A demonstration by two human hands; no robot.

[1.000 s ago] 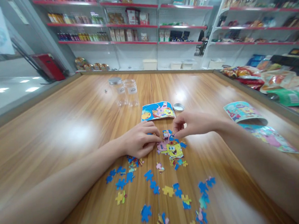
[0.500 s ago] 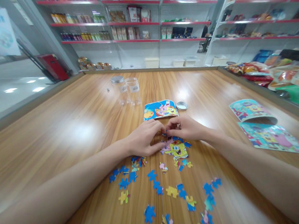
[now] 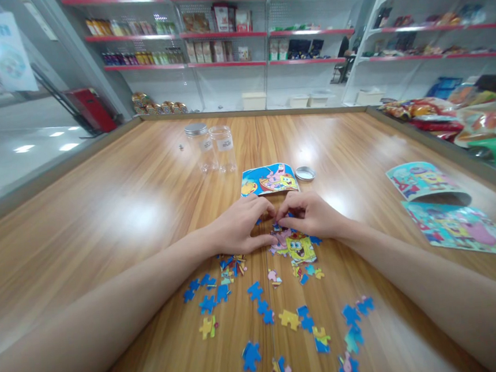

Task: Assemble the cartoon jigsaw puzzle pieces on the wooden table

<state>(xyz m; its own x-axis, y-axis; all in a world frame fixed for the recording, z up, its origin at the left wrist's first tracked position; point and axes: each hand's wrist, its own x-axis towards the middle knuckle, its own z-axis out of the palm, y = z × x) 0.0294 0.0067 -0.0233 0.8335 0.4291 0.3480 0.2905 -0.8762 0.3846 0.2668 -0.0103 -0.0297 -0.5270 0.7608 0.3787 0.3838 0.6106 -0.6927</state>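
Note:
A partly joined jigsaw puzzle point(image 3: 301, 249) with a yellow cartoon face and a pink part lies flat on the wooden table. My left hand point(image 3: 245, 227) curves round its left side, thumb on the pink part and bent index finger at the upper edge. From the upper right, my right hand point(image 3: 310, 215) pinches a small dark-blue jigsaw piece point(image 3: 276, 227) against that edge; fingers partly hide it. Loose blue pieces point(image 3: 251, 356), a yellow piece point(image 3: 290, 319) and a small pile of pieces point(image 3: 232, 264) lie nearer to me. Just beyond my hands is a curled picture card point(image 3: 269, 179).
Two clear jars, one lidded jar point(image 3: 201, 149) and one open jar point(image 3: 223, 150), stand farther back. A loose metal lid point(image 3: 305, 173) lies beside the card. Two more picture sheets point(image 3: 464, 228) rest at the right. Packaged goods point(image 3: 433, 117) crowd beyond the right edge; stocked shelves point(image 3: 221, 34) line the back.
The view has shifted slightly. My hands stay at the puzzle's upper edge, with the right fingers moved a little over the small piece. The loose pieces lie as before.

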